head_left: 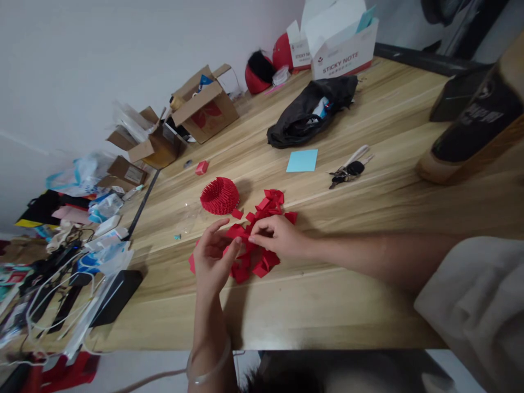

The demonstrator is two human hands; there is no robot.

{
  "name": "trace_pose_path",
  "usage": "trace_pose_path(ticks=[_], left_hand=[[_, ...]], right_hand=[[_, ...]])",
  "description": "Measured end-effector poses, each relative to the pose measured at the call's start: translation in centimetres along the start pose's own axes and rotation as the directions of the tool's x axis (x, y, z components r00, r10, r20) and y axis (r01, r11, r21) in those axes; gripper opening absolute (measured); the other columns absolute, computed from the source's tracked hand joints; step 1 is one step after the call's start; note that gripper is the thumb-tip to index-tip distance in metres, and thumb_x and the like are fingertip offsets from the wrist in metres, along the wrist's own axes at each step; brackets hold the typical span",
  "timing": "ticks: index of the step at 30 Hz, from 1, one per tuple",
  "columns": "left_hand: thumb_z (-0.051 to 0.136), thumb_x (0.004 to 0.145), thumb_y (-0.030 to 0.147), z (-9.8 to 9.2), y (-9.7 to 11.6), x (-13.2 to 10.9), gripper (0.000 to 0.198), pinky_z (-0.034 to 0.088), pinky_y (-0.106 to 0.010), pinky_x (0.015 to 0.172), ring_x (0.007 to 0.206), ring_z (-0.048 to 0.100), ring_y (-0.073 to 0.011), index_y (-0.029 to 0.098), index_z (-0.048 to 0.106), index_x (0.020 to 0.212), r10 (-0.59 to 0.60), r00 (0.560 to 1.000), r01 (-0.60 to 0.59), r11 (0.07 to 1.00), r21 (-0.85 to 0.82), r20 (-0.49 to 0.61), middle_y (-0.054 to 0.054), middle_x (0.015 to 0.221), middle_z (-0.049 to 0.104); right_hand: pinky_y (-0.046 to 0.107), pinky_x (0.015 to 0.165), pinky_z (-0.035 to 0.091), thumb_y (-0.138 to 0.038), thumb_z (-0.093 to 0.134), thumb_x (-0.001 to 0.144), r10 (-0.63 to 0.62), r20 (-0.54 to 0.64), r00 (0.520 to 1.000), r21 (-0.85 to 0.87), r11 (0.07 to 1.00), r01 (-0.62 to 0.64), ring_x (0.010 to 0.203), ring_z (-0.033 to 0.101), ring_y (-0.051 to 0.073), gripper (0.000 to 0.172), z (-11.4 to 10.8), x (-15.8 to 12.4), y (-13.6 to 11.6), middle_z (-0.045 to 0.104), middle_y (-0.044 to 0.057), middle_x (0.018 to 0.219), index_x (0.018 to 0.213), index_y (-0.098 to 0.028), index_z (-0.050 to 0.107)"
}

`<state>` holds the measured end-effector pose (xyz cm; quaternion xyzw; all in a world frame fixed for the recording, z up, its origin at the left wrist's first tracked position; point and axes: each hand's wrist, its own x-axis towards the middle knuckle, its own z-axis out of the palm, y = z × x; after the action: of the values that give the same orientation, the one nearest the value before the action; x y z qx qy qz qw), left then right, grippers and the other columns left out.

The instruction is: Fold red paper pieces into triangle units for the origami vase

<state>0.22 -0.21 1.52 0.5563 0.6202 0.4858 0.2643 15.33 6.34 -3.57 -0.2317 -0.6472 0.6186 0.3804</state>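
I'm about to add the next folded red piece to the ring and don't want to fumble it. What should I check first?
1. Left hand at the red paper pieces: ok, fingers open over the pile.
2. Right hand pinching a piece: cannot tell, fingertips closed on the pile.
3. Red ring upright and within sight: ok, just beyond the pile.
4. Spare pieces available: ok, many loose.
5. Wooden table space near the hands: ok.
6. Keys and blue sticky note apart from pile: ok.
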Motion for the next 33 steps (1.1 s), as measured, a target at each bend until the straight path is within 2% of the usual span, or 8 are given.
trace_pose_path(ticks=[3,6,11,15,19,25,30,33], left_hand=[[0.075,0.069,0.026,-0.18,-0.39,0.02,0.029,0.056,-0.022,0.063,0.071,0.068,-0.0153,0.017,0.068,0.096,-0.009,1.000,0.007,0.999,0.048,0.026,-0.006,0.082,0.071],[0.073,0.069,0.027,-0.31,-0.82,-0.01,0.019,0.057,-0.025,0.068,0.075,0.069,-0.0176,0.015,0.072,0.084,0.000,0.999,-0.006,0.990,0.144,0.045,-0.008,0.083,0.073],[0.071,0.070,0.028,-0.46,-1.10,-0.08,0.016,0.056,-0.025,0.064,0.066,0.068,-0.0166,0.015,0.074,0.078,-0.002,1.000,-0.003,0.972,0.235,0.021,-0.007,0.075,0.074],[0.070,0.071,0.029,-0.45,-0.99,0.03,0.015,0.056,-0.024,0.061,0.063,0.068,-0.0162,0.015,0.074,0.078,0.012,1.000,-0.016,0.963,0.270,0.014,-0.006,0.073,0.074],[0.071,0.071,0.028,-0.31,-0.81,0.14,0.015,0.056,-0.024,0.063,0.065,0.069,-0.0165,0.016,0.075,0.079,0.044,0.999,-0.042,0.961,0.272,-0.003,-0.006,0.075,0.075],[0.072,0.071,0.026,-0.23,-0.69,0.15,0.012,0.057,-0.026,0.067,0.072,0.070,-0.0174,0.018,0.076,0.079,0.085,0.995,-0.094,0.969,0.230,0.050,-0.007,0.081,0.075],[0.079,0.062,0.024,-0.04,-0.81,0.17,0.016,0.059,-0.027,0.067,0.069,0.070,-0.0171,0.016,0.073,0.074,0.008,0.999,-0.002,0.990,0.138,-0.043,-0.006,0.077,0.075],[0.079,0.061,0.021,-0.02,-0.83,0.11,0.016,0.059,-0.025,0.068,0.069,0.070,-0.0162,0.016,0.072,0.075,-0.033,0.998,0.037,0.995,0.092,-0.049,-0.005,0.077,0.075]], right_hand=[[0.021,0.056,0.040,-0.014,0.057,0.082,0.016,-0.073,0.997,0.087,0.996,-0.010,0.057,0.051,0.008,0.009,0.04,0.06,-0.01,0.058,-0.002,0.066,0.073,-0.014,0.059],[0.022,0.057,0.042,-0.015,0.057,0.082,0.005,-0.096,0.995,0.119,0.993,0.006,0.059,0.052,0.009,0.006,0.05,0.13,0.04,0.058,-0.002,0.068,0.076,-0.015,0.057],[0.021,0.054,0.041,-0.016,0.061,0.080,0.018,-0.088,0.996,0.159,0.987,-0.003,0.057,0.052,0.008,0.007,0.07,0.00,-0.07,0.060,-0.001,0.068,0.074,-0.014,0.059],[0.020,0.052,0.041,-0.019,0.063,0.081,-0.020,-0.017,1.000,0.158,0.987,0.022,0.057,0.054,0.008,0.008,0.04,-0.17,-0.22,0.064,0.001,0.071,0.077,-0.013,0.065],[0.021,0.055,0.044,-0.020,0.062,0.083,-0.072,0.026,0.997,0.127,0.990,0.068,0.060,0.056,0.008,0.010,-0.02,-0.19,-0.23,0.068,0.004,0.083,0.081,-0.012,0.069],[0.021,0.058,0.046,-0.013,0.064,0.079,0.059,0.009,0.998,0.190,0.980,-0.060,0.063,0.059,0.009,0.004,-0.02,-0.03,-0.29,0.066,0.001,0.076,0.082,-0.012,0.067],[0.021,0.058,0.046,-0.013,0.066,0.078,0.068,0.032,0.997,0.158,0.985,-0.072,0.064,0.060,0.010,0.012,0.04,0.00,-0.19,0.066,0.001,0.071,0.088,-0.012,0.071],[0.022,0.059,0.046,-0.013,0.067,0.077,0.064,0.025,0.998,0.166,0.984,-0.067,0.063,0.060,0.010,0.011,0.06,0.02,-0.05,0.066,0.000,0.067,0.087,-0.012,0.072]])
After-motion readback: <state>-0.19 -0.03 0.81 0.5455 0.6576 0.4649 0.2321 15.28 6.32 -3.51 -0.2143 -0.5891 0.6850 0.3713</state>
